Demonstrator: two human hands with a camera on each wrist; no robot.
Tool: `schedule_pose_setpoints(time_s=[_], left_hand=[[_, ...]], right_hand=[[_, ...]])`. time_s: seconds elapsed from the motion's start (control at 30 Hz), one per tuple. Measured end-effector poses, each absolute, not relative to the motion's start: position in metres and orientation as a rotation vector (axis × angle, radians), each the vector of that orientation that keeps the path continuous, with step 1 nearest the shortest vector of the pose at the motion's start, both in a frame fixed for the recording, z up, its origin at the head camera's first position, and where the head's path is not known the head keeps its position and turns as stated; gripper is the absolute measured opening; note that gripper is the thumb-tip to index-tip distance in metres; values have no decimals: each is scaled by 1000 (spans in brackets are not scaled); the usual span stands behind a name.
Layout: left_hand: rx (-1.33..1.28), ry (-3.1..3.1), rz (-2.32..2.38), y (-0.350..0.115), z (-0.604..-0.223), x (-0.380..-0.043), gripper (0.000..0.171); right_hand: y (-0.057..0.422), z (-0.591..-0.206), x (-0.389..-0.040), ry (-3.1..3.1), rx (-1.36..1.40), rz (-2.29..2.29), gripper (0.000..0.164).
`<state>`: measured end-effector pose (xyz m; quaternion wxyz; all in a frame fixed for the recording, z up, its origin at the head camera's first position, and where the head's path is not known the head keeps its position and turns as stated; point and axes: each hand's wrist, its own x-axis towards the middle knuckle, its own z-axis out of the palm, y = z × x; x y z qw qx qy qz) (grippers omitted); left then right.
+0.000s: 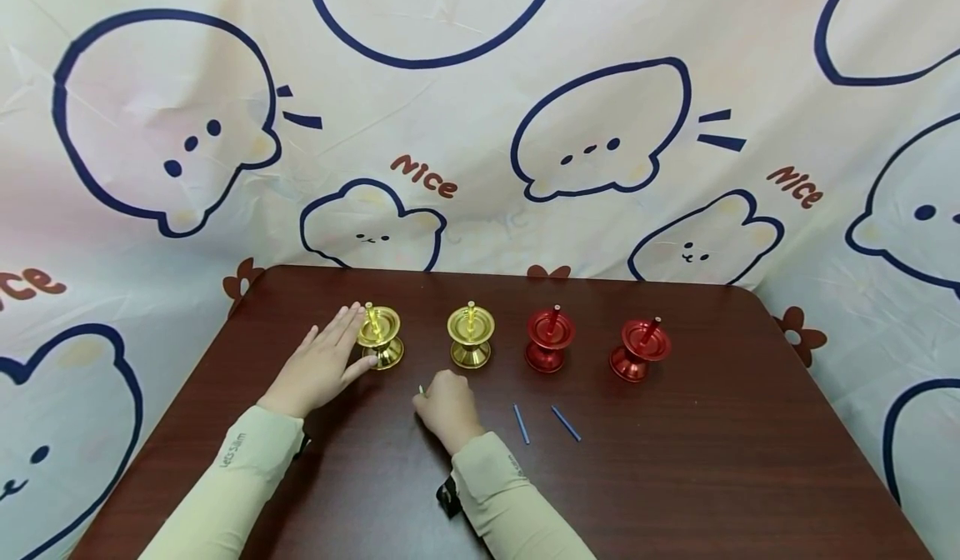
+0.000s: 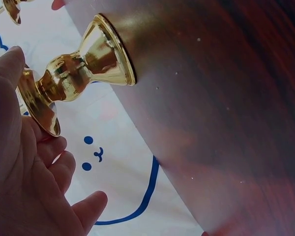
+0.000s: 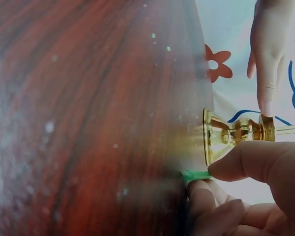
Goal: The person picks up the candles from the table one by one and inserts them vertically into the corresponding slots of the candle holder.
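Observation:
My left hand (image 1: 321, 366) lies against the leftmost gold candle holder (image 1: 381, 331), its fingers straight along the left side and the thumb stretched in front. Its fingertips touch the rim of the dish (image 2: 53, 123) in the left wrist view. A thin yellow stick (image 1: 370, 317) rises from this holder. My right hand (image 1: 448, 410) is low over the table, pinching a small green stick (image 3: 196, 175) between thumb and curled fingers. Most of that stick is hidden by the fingers. Just behind the right hand stands a second gold candle holder (image 1: 471, 335) with a yellow stick.
Two red candle holders (image 1: 550, 340) (image 1: 636, 352), each with a red stick, stand further right in the row. Two blue sticks (image 1: 521, 424) (image 1: 566, 423) lie on the dark wooden table (image 1: 712, 460). A printed cloth (image 1: 480, 127) hangs behind the table.

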<state>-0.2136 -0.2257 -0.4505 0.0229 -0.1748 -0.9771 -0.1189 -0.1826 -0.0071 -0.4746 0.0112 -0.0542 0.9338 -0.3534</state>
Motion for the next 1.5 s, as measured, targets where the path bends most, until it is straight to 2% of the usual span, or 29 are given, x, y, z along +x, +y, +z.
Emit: schedule_pose_setpoints(time_s=[0.1,0.3,0.5,0.83,1.3,1.5], left_hand=[[-538,-3027,-372,-226,-450,-214,79],[-533,-3036,-373,-226,-449,-214,79],[-536,-3031,-367,-226,-445,-214,79],[-540,-3036,-367,-225,-442,-213,79],[-525,-3038,-364,-225,-446,-214,79],[-537,-3035,-359,-225,-448,-213,79]], right_hand=[[-5,-473,-183,2898,-181,-1142,51],[-2,-470,-183,2914,-213,-1256,21],[1,-470,-187,2802,-256,-1435,7],[5,-468,-192,2585,-262,-1652,14],[12,-468,-200,2342,-252,-1896,11],[11,-462,-202,2251,-261,-1954,16]])
